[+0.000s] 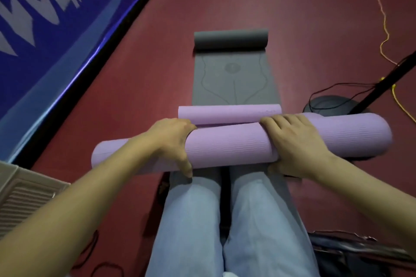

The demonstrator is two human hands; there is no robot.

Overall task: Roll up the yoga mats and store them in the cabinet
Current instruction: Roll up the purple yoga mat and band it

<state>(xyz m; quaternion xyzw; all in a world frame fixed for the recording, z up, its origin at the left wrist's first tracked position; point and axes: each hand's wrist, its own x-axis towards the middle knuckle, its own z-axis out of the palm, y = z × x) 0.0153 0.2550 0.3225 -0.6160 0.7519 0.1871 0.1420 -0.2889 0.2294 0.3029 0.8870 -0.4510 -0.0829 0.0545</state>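
Observation:
A rolled purple yoga mat (229,146) lies crosswise over my knees, and both hands grip it. My left hand (173,141) wraps its left part, thumb underneath. My right hand (295,144) clasps it right of centre. Just beyond it lies a second, thinner purple roll (227,112) on the floor. A grey yoga mat (234,81) stretches away on the floor ahead, its far end curled into a roll (230,39). The near end of the grey mat runs under my legs. No cabinet is in view.
A blue banner wall (45,40) runs along the left. A stand with a round black base (333,103) and black and yellow cables (385,36) sits at the right. A beige ribbed panel (24,195) is at the lower left, dark gear (360,252) at the lower right.

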